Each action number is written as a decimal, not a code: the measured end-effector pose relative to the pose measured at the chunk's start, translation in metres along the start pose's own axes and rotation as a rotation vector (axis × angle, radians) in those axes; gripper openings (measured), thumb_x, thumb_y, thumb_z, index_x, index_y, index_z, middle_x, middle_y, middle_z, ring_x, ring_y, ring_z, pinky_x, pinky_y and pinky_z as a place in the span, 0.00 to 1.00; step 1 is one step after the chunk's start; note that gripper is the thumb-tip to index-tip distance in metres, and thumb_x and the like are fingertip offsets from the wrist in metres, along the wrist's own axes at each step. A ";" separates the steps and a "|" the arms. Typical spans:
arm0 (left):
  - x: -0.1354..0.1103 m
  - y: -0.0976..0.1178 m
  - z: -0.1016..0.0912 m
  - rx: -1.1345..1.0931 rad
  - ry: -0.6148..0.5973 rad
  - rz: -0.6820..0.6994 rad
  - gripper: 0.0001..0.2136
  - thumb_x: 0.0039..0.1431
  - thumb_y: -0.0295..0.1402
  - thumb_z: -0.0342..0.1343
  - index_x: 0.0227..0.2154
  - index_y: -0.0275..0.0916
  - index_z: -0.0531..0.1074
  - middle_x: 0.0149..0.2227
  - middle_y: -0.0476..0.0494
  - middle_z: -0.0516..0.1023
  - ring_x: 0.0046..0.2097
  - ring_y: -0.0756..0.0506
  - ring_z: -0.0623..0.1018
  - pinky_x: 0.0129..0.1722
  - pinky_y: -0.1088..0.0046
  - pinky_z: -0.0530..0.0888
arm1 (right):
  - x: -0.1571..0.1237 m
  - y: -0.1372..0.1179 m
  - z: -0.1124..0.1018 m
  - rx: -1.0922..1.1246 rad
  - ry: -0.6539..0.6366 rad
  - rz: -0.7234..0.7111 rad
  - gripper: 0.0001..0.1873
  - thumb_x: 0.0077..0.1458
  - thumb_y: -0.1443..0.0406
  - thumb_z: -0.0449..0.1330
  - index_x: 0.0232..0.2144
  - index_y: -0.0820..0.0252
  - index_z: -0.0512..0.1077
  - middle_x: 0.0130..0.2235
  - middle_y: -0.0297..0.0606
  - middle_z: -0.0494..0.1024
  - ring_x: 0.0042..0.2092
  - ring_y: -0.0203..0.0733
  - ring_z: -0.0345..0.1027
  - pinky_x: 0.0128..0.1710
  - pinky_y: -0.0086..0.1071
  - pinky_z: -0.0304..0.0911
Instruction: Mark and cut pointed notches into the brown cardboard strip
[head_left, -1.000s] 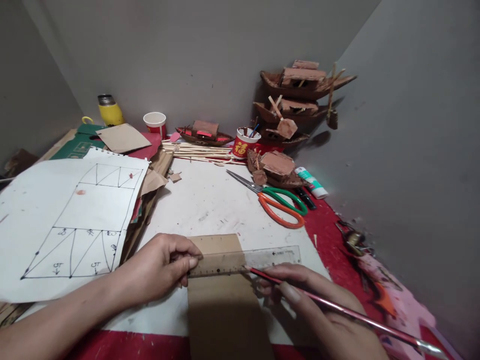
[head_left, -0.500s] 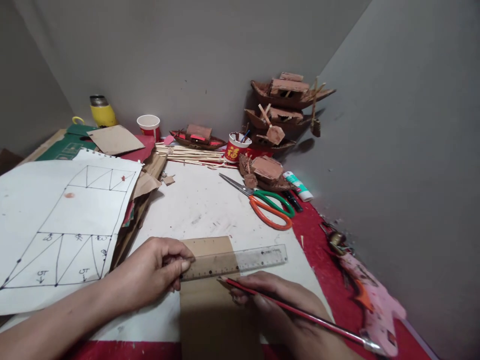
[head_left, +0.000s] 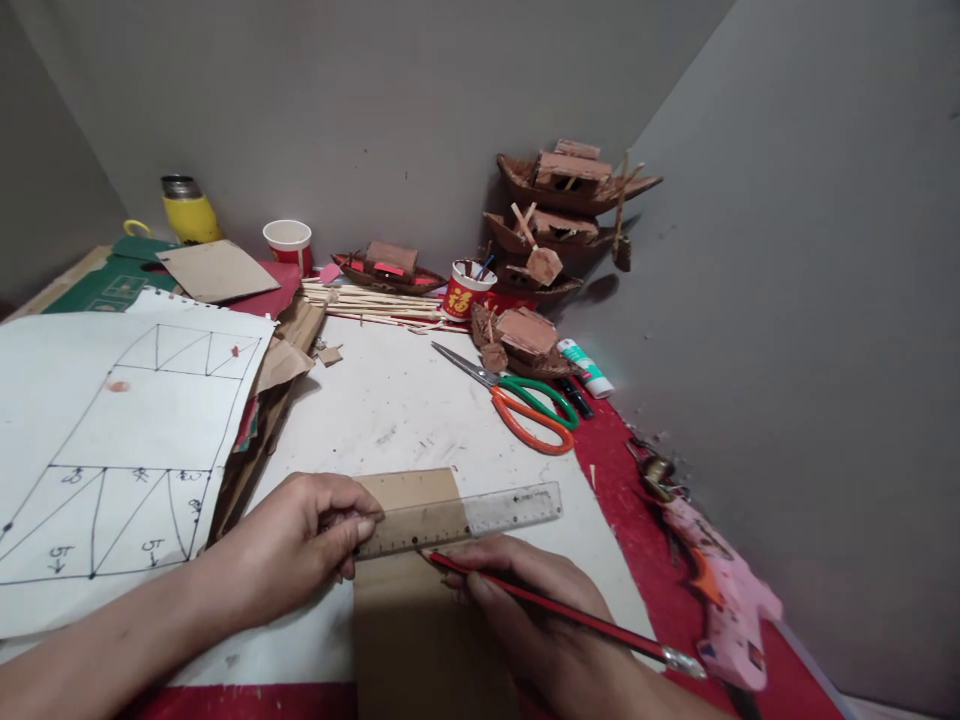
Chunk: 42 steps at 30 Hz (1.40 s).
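A clear plastic ruler [head_left: 514, 508] lies across a strip of brown cardboard [head_left: 405, 610], its right end reaching past the strip's edge. My left hand [head_left: 319, 530] pinches the ruler's left end between thumb and fingers. A red pencil [head_left: 570, 620] is in my right hand [head_left: 532, 610], held in a writing grip. Its tip is at the ruler's lower edge, over the cardboard. Scissors [head_left: 517, 400] with one green and one orange handle lie partly spread beyond the ruler.
On the left a paper drawing [head_left: 150, 420] rests on stacked cardboard [head_left: 277, 440]. Model boats [head_left: 570, 180], paper cups [head_left: 469, 290] and thin sticks [head_left: 375, 305] line the back. A glue stick [head_left: 585, 368] and a pink glue gun [head_left: 731, 620] are at the right.
The pencil tip has shifted slightly left along the ruler's lower edge, and its back end has swung left. The whole view has moved a little; my left hand stays on the ruler.
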<state>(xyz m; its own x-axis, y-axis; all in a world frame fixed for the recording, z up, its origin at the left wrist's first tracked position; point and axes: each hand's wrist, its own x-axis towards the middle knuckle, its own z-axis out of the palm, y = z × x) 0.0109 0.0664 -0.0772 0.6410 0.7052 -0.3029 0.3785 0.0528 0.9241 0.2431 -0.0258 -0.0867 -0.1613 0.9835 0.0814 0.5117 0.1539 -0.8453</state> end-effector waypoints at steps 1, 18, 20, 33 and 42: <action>0.000 0.000 0.000 -0.001 -0.001 0.004 0.10 0.60 0.36 0.50 0.31 0.36 0.73 0.25 0.50 0.69 0.25 0.51 0.70 0.27 0.75 0.68 | 0.000 0.000 0.000 -0.004 -0.003 0.003 0.10 0.62 0.64 0.55 0.39 0.56 0.77 0.33 0.36 0.82 0.32 0.40 0.76 0.34 0.29 0.71; 0.000 0.002 0.001 -0.015 -0.015 0.001 0.10 0.60 0.36 0.49 0.30 0.36 0.72 0.24 0.51 0.67 0.25 0.52 0.70 0.26 0.76 0.67 | 0.003 -0.003 0.002 -0.016 0.044 -0.087 0.09 0.60 0.68 0.56 0.39 0.54 0.77 0.34 0.34 0.83 0.34 0.38 0.77 0.33 0.26 0.72; 0.000 0.002 0.001 -0.015 -0.017 -0.003 0.11 0.60 0.36 0.49 0.31 0.36 0.72 0.25 0.51 0.67 0.25 0.52 0.70 0.26 0.76 0.68 | 0.003 -0.005 0.002 -0.019 0.043 -0.097 0.10 0.60 0.69 0.56 0.39 0.54 0.77 0.35 0.34 0.83 0.34 0.38 0.77 0.33 0.25 0.72; 0.000 0.001 0.001 -0.013 -0.011 0.009 0.11 0.61 0.35 0.49 0.33 0.35 0.73 0.25 0.50 0.68 0.25 0.51 0.71 0.26 0.76 0.69 | 0.002 -0.003 0.003 -0.014 0.026 -0.093 0.10 0.61 0.69 0.56 0.39 0.55 0.76 0.34 0.35 0.82 0.33 0.37 0.76 0.34 0.26 0.72; 0.002 0.001 0.000 0.001 -0.007 0.009 0.10 0.61 0.34 0.49 0.32 0.35 0.73 0.25 0.51 0.69 0.25 0.52 0.71 0.26 0.77 0.68 | 0.001 0.001 0.003 0.010 0.024 -0.112 0.11 0.61 0.71 0.56 0.42 0.54 0.76 0.37 0.33 0.82 0.36 0.35 0.76 0.36 0.23 0.70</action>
<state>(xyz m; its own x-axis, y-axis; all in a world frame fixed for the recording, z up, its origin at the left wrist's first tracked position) 0.0124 0.0673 -0.0772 0.6491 0.7006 -0.2962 0.3732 0.0461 0.9266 0.2412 -0.0247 -0.0889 -0.1964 0.9623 0.1884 0.4830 0.2621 -0.8355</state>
